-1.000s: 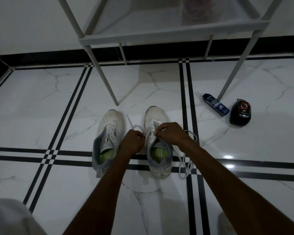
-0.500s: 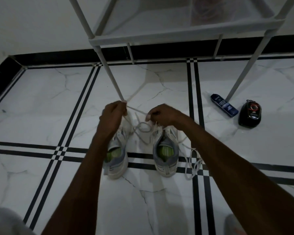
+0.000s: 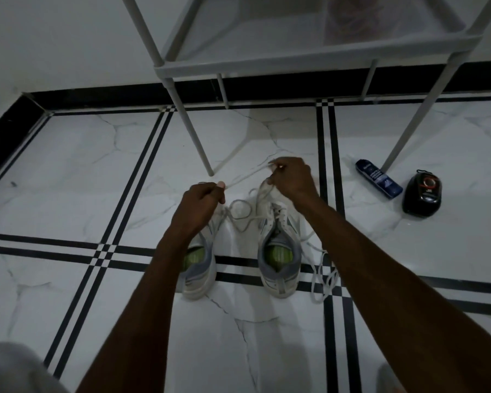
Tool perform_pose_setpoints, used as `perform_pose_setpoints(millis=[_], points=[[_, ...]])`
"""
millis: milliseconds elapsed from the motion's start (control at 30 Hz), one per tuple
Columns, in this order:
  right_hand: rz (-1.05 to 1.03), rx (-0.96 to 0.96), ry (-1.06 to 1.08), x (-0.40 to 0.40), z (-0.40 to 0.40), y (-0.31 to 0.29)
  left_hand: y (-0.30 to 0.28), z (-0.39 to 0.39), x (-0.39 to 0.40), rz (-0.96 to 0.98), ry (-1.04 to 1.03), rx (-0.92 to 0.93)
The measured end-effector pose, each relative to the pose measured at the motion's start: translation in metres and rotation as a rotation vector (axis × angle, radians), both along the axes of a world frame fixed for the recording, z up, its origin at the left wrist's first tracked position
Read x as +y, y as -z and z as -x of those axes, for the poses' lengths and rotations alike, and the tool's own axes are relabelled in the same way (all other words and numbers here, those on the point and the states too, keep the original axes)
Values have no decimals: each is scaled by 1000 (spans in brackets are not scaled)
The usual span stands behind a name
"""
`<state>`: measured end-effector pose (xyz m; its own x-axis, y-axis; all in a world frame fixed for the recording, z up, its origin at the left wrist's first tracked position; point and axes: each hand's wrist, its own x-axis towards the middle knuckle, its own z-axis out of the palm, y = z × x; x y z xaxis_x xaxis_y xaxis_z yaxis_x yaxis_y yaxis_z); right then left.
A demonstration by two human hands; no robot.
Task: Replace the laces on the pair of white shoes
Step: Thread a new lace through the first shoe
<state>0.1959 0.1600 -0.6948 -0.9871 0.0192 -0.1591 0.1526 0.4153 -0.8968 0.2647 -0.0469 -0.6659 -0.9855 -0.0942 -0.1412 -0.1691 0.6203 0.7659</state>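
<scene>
White lace [image 3: 243, 181]: stretched between both hands above the toes of the shoes, slack loops trailing to the right shoe [image 3: 279, 251]. Left hand [image 3: 201, 207]: fingers curled, pinching one end. Right hand [image 3: 291, 178]: fingertips pinching the other end. Left shoe [image 3: 199, 268]: beside its mate on the marble floor [image 3: 68, 171], heels over a black tile stripe. Second lace [image 3: 322, 275]: loose, right of the right shoe. Blue tube [image 3: 378, 179] and black device [image 3: 421, 195]: further right, by a grey rack [image 3: 295, 59] leg.
</scene>
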Motion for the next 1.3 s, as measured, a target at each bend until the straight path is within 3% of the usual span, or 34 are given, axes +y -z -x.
perform_pose_setpoints(millis=[67, 200, 267, 367, 400, 533, 633, 733, 900, 1033, 1167, 1300], points=[[36, 14, -61, 6, 4, 1, 0, 0, -3, 8, 4, 8], [14, -71, -590, -16, -17, -12, 3, 3, 8, 45, 27, -1], [-22, -59, -526, -22, -19, -5, 4, 2, 12, 55, 37, -11], [-97, 38, -169, -8, -6, 10, 7, 1, 4, 59, 31, -4], [-81, 52, -163, -4, -5, 11, 7, 1, 1, 65, 31, 6], [-86, 93, -471, -21, -19, 5, 12, 6, 4, 119, 92, 55], [-98, 130, -484, -31, -24, 7, 16, 9, 8, 155, 132, 141], [-37, 28, -414, -29, -25, 11, 19, 11, 3, 168, 12, 225], [10, -54, -423, -30, -31, 10, 26, 4, 16, -384, -224, 149], [104, -130, -283, -10, -39, 12, 29, 5, 27, -592, -312, 110], [-62, -182, -74, 38, -46, 19, 38, 7, 36, -542, -252, 124], [-324, -338, -316, 49, -64, 17, 52, 6, 52, -372, -133, 172]])
